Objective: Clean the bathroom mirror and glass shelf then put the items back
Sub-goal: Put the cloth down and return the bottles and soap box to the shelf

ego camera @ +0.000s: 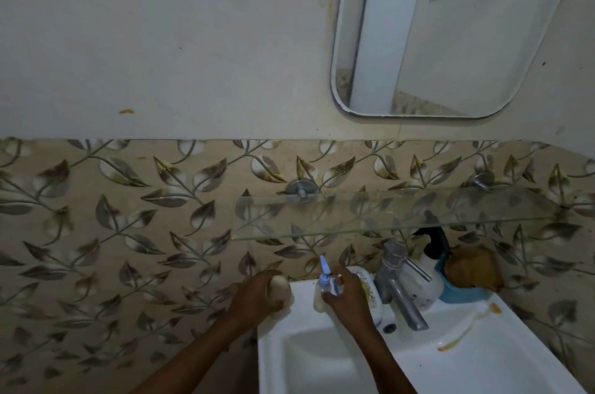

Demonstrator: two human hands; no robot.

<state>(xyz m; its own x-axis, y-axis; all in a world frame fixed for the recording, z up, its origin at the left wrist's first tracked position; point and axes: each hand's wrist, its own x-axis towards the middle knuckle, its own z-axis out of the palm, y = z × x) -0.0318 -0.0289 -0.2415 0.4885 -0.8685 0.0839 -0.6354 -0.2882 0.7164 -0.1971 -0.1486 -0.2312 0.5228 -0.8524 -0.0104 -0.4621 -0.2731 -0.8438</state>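
A rounded mirror (450, 33) hangs on the wall at upper right. Below it a bare glass shelf (402, 213) juts from the leaf-patterned tiles on two metal pegs. My left hand (257, 297) grips a cream rounded bottle (279, 288) at the back left corner of the white sink (483, 361). My right hand (347, 294) holds a small clear pump bottle with a blue nozzle (323, 277) on the sink's back rim. Behind that hand lies a white bottle with a floral print (370, 290), partly hidden.
A metal tap (399, 281) stands at the sink's back middle. To its right sit a white pump bottle with a black head (428, 274) and a blue tub holding a brown cloth (467, 277). Orange stains mark the sink's right rim.
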